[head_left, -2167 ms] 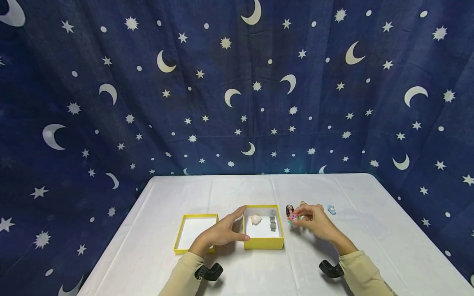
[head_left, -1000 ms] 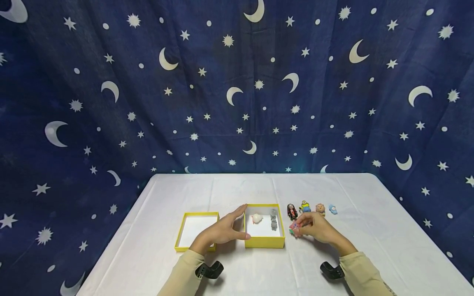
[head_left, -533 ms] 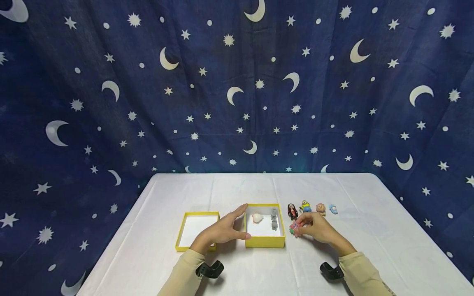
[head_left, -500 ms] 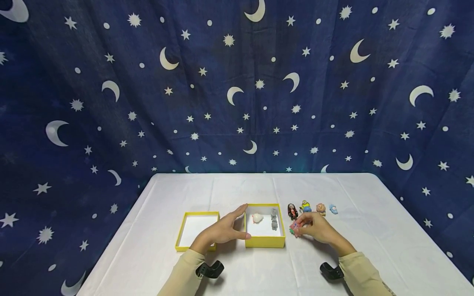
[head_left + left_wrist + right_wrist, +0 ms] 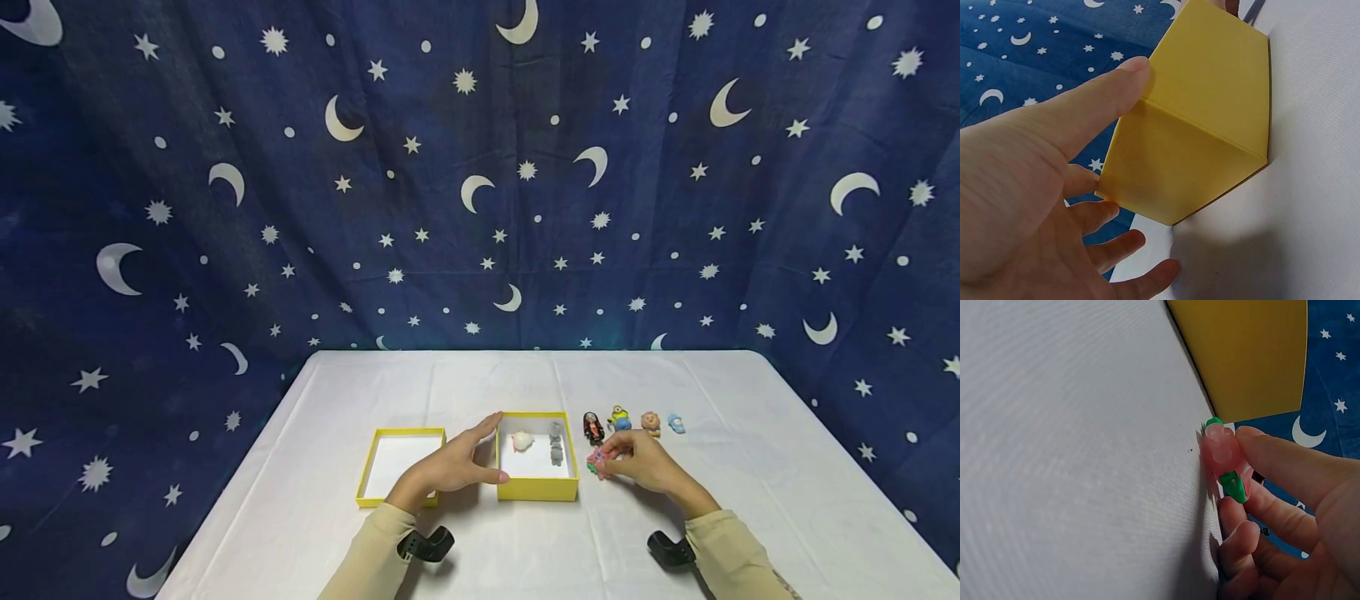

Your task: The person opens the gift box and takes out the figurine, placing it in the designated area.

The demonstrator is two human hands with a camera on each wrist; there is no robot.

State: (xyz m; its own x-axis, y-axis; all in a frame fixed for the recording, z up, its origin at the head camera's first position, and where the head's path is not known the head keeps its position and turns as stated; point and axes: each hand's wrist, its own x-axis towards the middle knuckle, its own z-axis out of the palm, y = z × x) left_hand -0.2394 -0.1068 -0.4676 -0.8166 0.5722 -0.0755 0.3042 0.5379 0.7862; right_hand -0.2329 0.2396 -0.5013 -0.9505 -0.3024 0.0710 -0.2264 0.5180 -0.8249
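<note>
Starry blue curtain behind a white-clothed table.
The curtain fills the background and wraps round both sides, its folds hanging vertically, printed with pale moons, stars and dots; the left side looks darker, and a faint teal tint shows just above the table's far edge. The table has rounded far corners, and straight creases run along its cloth. In the left wrist view, a soft-edged shadow falls on the cloth.
</note>
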